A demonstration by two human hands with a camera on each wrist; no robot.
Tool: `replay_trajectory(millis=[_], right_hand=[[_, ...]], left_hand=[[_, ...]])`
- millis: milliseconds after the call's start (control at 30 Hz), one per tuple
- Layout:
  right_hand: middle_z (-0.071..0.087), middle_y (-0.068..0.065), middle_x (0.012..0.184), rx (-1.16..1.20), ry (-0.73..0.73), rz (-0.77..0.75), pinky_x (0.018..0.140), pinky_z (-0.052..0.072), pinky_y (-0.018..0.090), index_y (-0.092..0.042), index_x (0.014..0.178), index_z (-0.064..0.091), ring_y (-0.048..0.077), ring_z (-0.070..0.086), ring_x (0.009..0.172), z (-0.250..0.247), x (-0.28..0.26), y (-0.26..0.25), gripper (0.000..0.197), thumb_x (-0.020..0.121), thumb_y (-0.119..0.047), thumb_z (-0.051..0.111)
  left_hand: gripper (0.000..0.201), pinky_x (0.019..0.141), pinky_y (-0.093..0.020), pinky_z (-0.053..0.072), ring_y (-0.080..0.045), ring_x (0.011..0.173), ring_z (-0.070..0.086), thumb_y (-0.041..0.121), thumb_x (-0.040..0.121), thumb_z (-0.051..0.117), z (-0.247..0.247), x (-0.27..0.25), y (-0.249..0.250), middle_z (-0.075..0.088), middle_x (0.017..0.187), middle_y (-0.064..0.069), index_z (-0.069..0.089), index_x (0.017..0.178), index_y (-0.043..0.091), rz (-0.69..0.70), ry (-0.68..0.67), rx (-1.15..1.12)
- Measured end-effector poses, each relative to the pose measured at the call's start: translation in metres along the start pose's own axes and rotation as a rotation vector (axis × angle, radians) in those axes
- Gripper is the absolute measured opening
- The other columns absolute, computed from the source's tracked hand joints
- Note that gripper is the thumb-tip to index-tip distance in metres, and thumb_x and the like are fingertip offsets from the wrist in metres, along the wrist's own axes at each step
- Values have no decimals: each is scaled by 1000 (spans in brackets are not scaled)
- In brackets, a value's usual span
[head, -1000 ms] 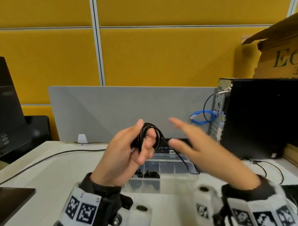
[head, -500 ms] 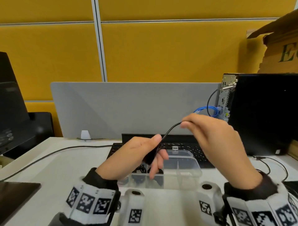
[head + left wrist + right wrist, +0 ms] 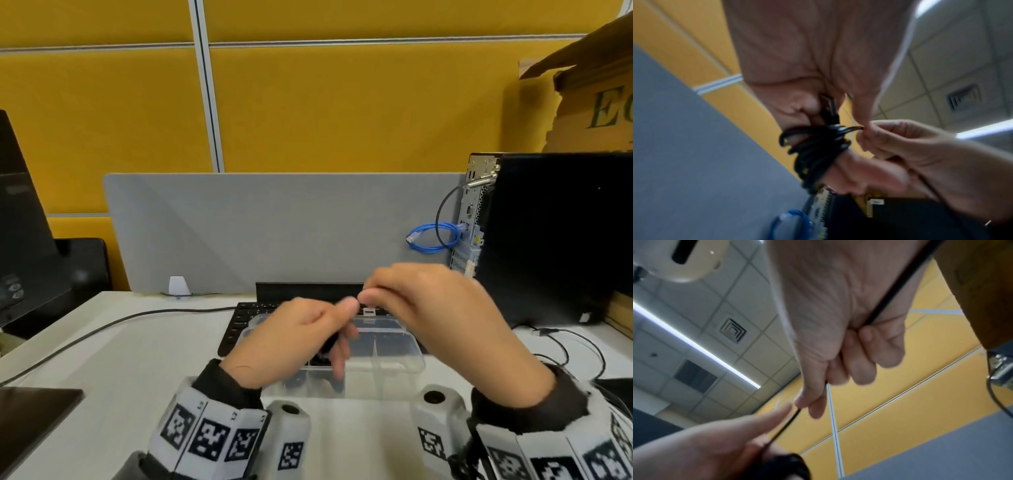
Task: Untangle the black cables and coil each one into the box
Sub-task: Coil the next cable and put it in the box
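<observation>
Black cable (image 3: pixel 818 154), seemingly mostly hand-hidden.

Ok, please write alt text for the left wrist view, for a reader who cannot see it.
The left hand grips a bundle of coiled black cable, while the right hand pinches the cable's free strand beside it. Behind them are a grey divider, a yellow wall and a tiled ceiling.
</observation>
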State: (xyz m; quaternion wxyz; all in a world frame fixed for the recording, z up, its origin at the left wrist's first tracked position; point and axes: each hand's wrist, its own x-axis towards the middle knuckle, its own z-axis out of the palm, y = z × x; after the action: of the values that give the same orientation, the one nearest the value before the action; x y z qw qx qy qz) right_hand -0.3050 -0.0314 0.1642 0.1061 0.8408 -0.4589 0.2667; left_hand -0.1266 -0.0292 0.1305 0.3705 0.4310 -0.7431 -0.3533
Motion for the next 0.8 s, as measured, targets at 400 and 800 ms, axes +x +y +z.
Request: replay_trajectory(millis=[400,800], right_hand=[[45,-15,63,266,-492,-87,59,37,13,-27,89,56,-5,44,57,9,-4,-13,26,100,-36,34],[57,-15,58,56,400,24,40,38,23,-35,82,60,14,56,51,14,-3,-6,24,91,-50,44]], left_hand=[[56,89,-19,48,-2,99,65,48,91,32,-5,8,-3,74,95,-3,65,105,4,165,470,-451],[45,78,-16,46,-8,87,66,31,89,44,-7,-4,0,69,71,-10,64,94,-9,-9,-113,-386]])
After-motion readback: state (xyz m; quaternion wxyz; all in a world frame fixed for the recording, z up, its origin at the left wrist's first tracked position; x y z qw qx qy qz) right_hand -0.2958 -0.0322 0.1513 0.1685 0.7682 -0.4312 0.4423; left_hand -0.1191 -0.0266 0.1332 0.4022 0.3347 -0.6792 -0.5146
